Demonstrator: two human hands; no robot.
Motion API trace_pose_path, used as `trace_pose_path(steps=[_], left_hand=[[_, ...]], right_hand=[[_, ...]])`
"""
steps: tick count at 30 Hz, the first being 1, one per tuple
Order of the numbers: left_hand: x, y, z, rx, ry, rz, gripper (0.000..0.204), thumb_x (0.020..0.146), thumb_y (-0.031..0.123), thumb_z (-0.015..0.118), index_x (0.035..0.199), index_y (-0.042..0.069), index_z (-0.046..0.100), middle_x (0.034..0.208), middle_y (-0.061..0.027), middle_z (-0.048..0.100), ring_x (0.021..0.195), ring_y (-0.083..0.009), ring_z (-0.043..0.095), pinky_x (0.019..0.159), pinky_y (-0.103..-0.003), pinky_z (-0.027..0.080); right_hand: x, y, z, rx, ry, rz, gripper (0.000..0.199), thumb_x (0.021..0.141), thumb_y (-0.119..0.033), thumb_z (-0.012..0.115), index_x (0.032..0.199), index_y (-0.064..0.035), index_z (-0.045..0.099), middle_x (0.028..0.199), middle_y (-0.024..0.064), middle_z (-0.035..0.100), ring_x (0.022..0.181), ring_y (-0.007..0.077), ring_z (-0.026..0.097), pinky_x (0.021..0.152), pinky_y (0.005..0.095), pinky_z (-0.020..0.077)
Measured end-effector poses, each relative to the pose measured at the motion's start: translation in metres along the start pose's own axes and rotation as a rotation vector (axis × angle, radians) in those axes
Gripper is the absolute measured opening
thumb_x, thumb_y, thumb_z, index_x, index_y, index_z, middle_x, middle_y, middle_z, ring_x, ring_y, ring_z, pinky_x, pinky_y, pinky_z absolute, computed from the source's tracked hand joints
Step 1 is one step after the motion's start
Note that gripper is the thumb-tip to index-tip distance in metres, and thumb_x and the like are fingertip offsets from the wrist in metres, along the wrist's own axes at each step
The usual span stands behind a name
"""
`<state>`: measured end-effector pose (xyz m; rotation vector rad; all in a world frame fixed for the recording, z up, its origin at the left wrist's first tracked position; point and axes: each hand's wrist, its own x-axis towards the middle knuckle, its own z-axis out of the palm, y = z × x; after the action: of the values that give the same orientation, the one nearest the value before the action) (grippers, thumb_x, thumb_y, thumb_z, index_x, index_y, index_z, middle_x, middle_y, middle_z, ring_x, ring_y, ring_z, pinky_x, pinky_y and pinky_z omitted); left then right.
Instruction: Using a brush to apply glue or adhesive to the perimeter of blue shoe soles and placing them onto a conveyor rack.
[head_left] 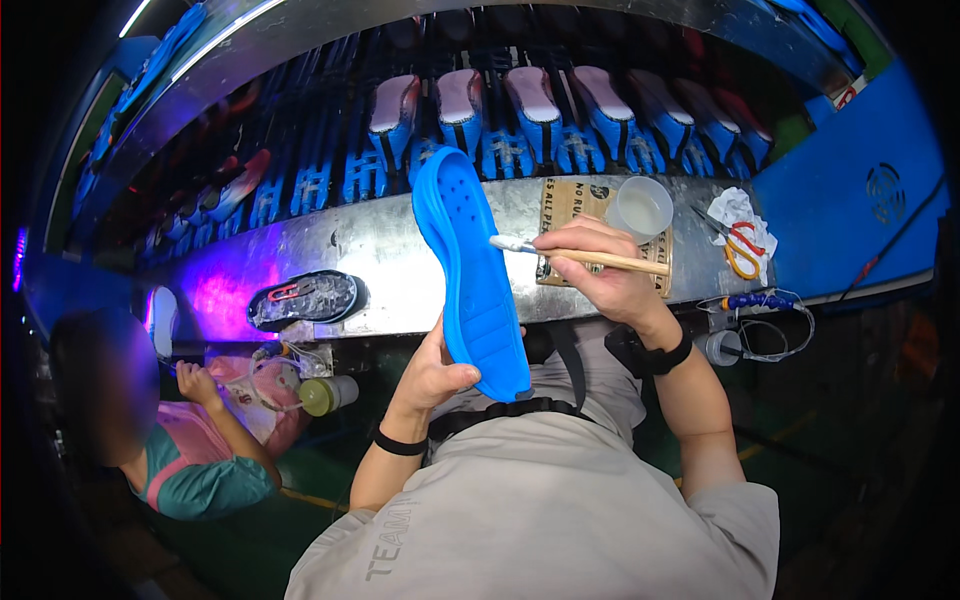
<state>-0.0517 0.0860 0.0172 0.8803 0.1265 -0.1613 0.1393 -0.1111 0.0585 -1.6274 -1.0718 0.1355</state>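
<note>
My left hand (437,372) grips a blue shoe sole (470,270) near its lower end. The sole stands tilted up in front of me, its hollow inner side showing, with small holes near the top. In my right hand (610,270) is a brush (590,258) with a wooden handle, held like a pen. Its pale bristles reach the sole's right edge; whether they touch it I cannot tell. Behind my right hand, a translucent plastic cup (641,209) stands on a piece of printed cardboard (572,203).
Shoe uppers on lasts (533,100) line a rack behind the metal bench (390,270). A dark, smeared sole (305,299) lies on the bench at left. Orange-handled scissors (743,255) rest on crumpled white paper (735,215) at right. A co-worker (205,440) sits at left, holding a brush.
</note>
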Motion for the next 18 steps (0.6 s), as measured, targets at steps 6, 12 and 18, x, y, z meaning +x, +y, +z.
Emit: trace_pose_path(steps=[6,12,18], left_hand=[[-0.002,0.004,0.009,-0.024,-0.019,0.045,0.112,0.071,0.033,0.090,0.156,-0.003,0.026,0.137,-0.0234,0.056,0.127,-0.0380,0.060,0.105,-0.051,0.052],[-0.003,0.005,0.009,-0.042,-0.025,0.045,0.112,0.072,0.033,0.090,0.156,-0.003,0.026,0.138,-0.0242,0.055,0.127,-0.0385,0.060,0.105,-0.051,0.052],[0.002,0.011,0.006,-0.003,-0.027,0.066,0.113,0.070,0.043,0.089,0.154,-0.003,0.029,0.133,-0.0241,0.059,0.121,-0.0353,0.064,0.102,-0.048,0.055]], right_hand=[[0.006,0.007,0.006,-0.077,0.040,-0.121,0.020,0.084,-0.003,0.071,0.104,-0.0008,0.074,0.091,0.0116,0.073,0.082,0.0264,0.066,0.074,0.0367,0.0522],[-0.006,-0.003,0.010,-0.080,0.041,-0.099,0.019,0.084,-0.002,0.070,0.102,-0.0003,0.075,0.092,0.0118,0.074,0.082,0.0266,0.066,0.074,0.0368,0.0527],[-0.018,-0.012,0.015,-0.023,0.012,-0.035,0.017,0.084,-0.002,0.069,0.100,-0.0002,0.075,0.093,0.0115,0.074,0.082,0.0261,0.067,0.074,0.0362,0.0535]])
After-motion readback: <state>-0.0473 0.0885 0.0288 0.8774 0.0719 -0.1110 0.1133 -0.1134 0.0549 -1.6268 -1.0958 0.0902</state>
